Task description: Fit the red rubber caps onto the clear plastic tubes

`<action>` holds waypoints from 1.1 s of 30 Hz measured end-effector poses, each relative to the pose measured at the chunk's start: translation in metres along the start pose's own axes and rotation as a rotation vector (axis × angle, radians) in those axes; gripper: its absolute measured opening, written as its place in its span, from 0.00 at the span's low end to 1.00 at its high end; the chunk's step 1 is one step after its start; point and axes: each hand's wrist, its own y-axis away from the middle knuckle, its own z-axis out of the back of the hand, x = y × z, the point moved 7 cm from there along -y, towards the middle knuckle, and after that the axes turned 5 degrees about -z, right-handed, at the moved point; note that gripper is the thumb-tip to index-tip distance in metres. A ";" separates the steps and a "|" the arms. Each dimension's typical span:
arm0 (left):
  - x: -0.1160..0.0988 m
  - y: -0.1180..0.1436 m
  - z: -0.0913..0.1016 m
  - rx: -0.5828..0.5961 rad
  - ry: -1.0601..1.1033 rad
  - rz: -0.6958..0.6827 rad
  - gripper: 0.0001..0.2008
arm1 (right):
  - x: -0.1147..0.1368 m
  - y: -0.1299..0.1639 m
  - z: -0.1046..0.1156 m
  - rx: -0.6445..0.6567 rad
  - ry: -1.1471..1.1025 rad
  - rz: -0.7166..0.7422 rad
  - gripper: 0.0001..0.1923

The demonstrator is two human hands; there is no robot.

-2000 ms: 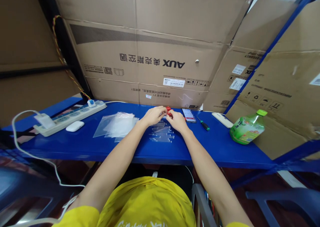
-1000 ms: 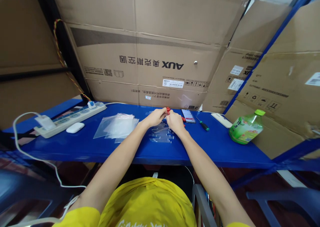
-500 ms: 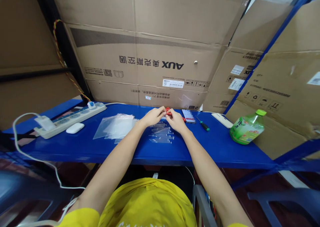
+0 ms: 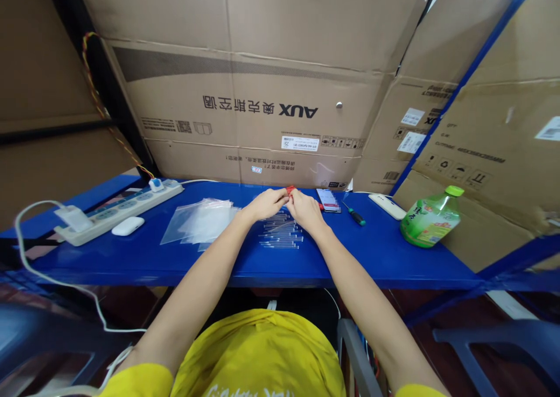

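The clear tubes (image 4: pixel 280 233) lay in a loose row on the blue shelf (image 4: pixel 385 257), long axes running left to right, just nearer than the hands. Above their far end the left hand (image 4: pixel 266 203) and right hand (image 4: pixel 303 209) met, fingertips pinched together on a small red piece (image 4: pixel 290 190) held between them; neither hand was clearly nearer it. Left of the tubes lay a stack of flat clear bags (image 4: pixel 201 220), with no contents visible. Right of the tubes lay a screwdriver (image 4: pixel 355 216), and farther right a green bottle (image 4: pixel 429 218) on its side, holding pale liquid.
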 end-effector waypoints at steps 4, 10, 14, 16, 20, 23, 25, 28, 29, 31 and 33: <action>-0.004 -0.001 -0.001 0.003 -0.031 -0.026 0.16 | -0.001 -0.001 -0.001 0.016 0.016 -0.018 0.15; -0.005 -0.002 -0.003 0.003 -0.077 -0.056 0.18 | -0.002 -0.004 -0.005 0.030 -0.035 -0.001 0.14; -0.003 -0.001 -0.002 0.022 -0.089 -0.063 0.18 | -0.005 -0.008 -0.012 0.040 -0.115 -0.003 0.13; -0.001 -0.001 -0.001 0.029 -0.067 -0.053 0.19 | -0.007 -0.010 -0.014 0.029 -0.198 0.003 0.13; 0.006 0.002 0.002 0.009 0.047 0.051 0.20 | -0.013 -0.010 -0.013 -0.009 -0.430 0.027 0.17; 0.011 0.003 0.002 -0.010 0.115 0.138 0.22 | -0.012 -0.006 -0.008 -0.039 -0.535 0.099 0.13; 0.012 0.003 0.001 -0.017 0.168 0.150 0.23 | -0.009 -0.004 -0.004 -0.066 -0.537 0.136 0.13; 0.011 0.001 0.000 -0.035 0.263 0.136 0.24 | -0.008 -0.003 0.003 -0.117 -0.466 0.129 0.11; 0.011 0.000 0.000 -0.040 0.288 0.134 0.25 | -0.007 -0.002 0.005 -0.135 -0.441 0.127 0.11; 0.010 -0.001 -0.001 -0.041 0.324 0.131 0.24 | -0.006 -0.002 0.009 -0.166 -0.406 0.135 0.11; 0.009 -0.001 -0.001 -0.043 0.351 0.135 0.23 | -0.005 -0.001 0.011 -0.181 -0.376 0.147 0.11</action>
